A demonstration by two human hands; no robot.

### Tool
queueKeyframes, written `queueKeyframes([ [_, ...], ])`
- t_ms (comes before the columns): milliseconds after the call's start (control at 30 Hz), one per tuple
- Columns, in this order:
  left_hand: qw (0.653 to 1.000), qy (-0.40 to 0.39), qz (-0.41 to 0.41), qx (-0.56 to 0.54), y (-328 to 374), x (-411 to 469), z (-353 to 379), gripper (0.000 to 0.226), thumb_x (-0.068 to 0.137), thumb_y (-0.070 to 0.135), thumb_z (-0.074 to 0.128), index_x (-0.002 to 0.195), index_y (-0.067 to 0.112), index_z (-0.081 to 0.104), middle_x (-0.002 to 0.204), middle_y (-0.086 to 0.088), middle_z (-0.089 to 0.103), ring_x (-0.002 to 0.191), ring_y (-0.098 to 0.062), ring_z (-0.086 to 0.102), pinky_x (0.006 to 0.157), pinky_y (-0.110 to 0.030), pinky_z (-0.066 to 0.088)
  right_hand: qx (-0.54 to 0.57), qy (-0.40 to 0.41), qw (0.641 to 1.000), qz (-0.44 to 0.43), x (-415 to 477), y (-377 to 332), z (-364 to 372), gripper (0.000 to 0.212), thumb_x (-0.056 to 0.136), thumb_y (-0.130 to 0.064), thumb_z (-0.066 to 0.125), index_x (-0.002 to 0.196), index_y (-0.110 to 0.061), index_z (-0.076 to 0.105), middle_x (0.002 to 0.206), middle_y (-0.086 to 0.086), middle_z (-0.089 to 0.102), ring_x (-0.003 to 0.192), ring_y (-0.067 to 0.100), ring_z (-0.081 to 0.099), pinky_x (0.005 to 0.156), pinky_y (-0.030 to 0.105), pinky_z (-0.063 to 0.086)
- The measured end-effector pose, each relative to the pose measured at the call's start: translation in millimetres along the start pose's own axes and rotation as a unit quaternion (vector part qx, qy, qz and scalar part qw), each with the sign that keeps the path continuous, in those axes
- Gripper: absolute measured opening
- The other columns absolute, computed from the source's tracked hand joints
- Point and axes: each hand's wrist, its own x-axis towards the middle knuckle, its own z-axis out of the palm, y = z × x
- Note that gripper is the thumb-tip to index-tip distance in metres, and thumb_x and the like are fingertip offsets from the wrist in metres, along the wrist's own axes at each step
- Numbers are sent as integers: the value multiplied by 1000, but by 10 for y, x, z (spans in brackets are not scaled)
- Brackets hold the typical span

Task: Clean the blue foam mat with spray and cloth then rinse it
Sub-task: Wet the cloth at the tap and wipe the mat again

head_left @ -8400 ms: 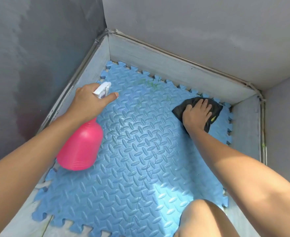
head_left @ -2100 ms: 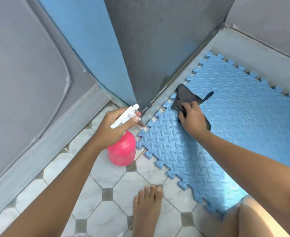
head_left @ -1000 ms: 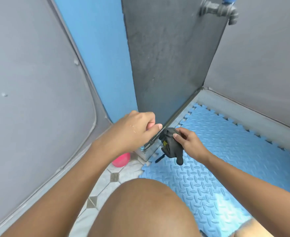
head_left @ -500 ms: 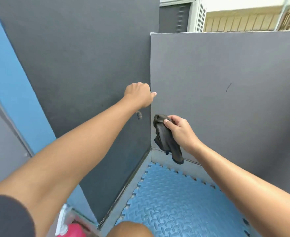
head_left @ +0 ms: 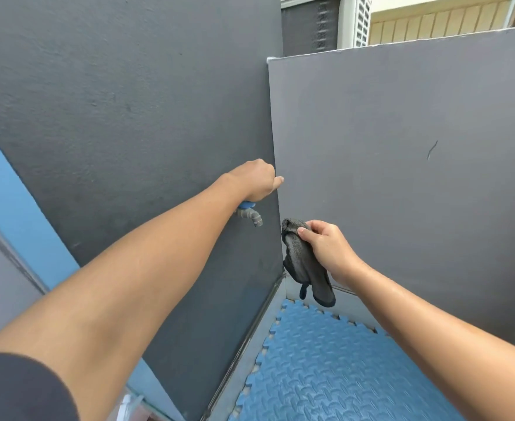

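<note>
The blue foam mat (head_left: 335, 369) lies on the floor in the corner between two grey walls, at the bottom of the view. My right hand (head_left: 326, 249) holds a dark grey cloth (head_left: 306, 267) that hangs down above the mat's far corner. My left hand (head_left: 257, 180) reaches to the dark wall and is closed over the blue handle of a grey tap (head_left: 250, 215); the spout pointing down below it shows no water. Only the white trigger of the spray bottle (head_left: 127, 408) peeks out at the bottom edge, under my left arm.
A dark grey wall (head_left: 128, 132) stands to the left and a lighter grey wall (head_left: 402, 177) to the right, meeting in a corner. A blue wall strip (head_left: 10, 192) runs at far left. A grey curb (head_left: 250, 338) borders the mat.
I have stood up and my view has risen. The spray bottle was set down on the tiled floor. My left hand rose to the tap, and my right hand lifted the cloth off the mat.
</note>
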Motion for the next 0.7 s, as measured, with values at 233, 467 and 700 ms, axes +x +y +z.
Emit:
queueKeyframes([
  [233, 997, 41, 68, 2, -18, 15, 45, 58, 110, 40, 33, 64, 5, 39, 60, -10, 43, 54, -22, 38, 62, -37, 31, -1, -15, 1000, 4, 20, 7, 77, 27, 95, -32, 57, 86, -8, 66, 78, 10, 67, 72, 20, 61, 75, 40, 50],
  [467, 994, 70, 78, 14, -35, 13, 81, 59, 108, 43, 35, 63, 5, 42, 59, -8, 43, 55, -24, 40, 59, -37, 31, -12, 17, 1000, 19, 53, 46, 17, 37, 88, -40, 58, 89, -3, 62, 78, 11, 66, 71, 23, 60, 75, 41, 49],
  [700, 990, 104, 90, 22, -56, -7, 103, 57, 105, 45, 38, 61, 9, 41, 54, -7, 43, 51, -25, 40, 56, -35, 32, -27, 8, 1000, 14, 19, -17, -29, 26, 93, -35, 58, 89, -11, 69, 93, 18, 73, 77, 24, 66, 86, 52, 56],
])
